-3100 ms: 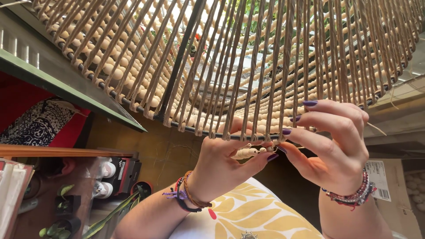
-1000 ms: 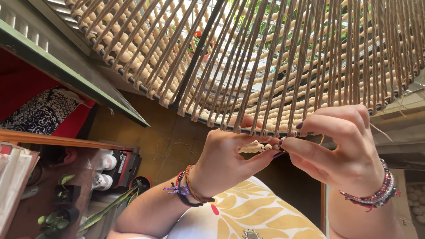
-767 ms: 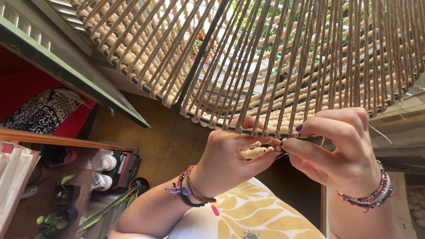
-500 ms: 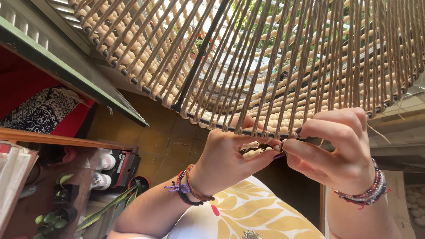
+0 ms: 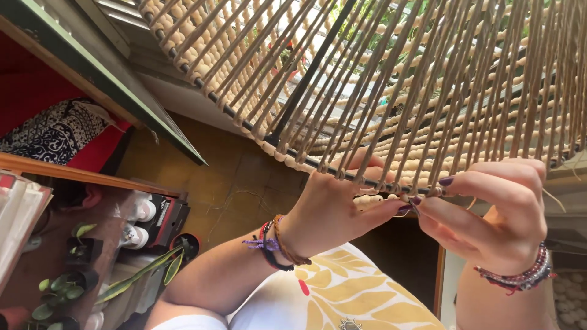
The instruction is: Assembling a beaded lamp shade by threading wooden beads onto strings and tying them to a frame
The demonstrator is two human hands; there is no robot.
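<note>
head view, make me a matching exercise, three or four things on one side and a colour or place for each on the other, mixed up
Things:
1. left hand
2. right hand
3. metal frame bar
4. potted plants

Places:
a. wrapped with tan cord
b. lower left
c. wrist with beaded bracelet
d. behind the cords, wrist with orange and purple string bracelets

Pairs: 1-d, 2-c, 3-a, 4-b

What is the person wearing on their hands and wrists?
Both arms are bare, with no sleeves or gloves. The left wrist has knotted cord bracelets in purple, orange, red and black. The right wrist has strands of small red and dark beads. The fingernails are painted dark purple.
</note>
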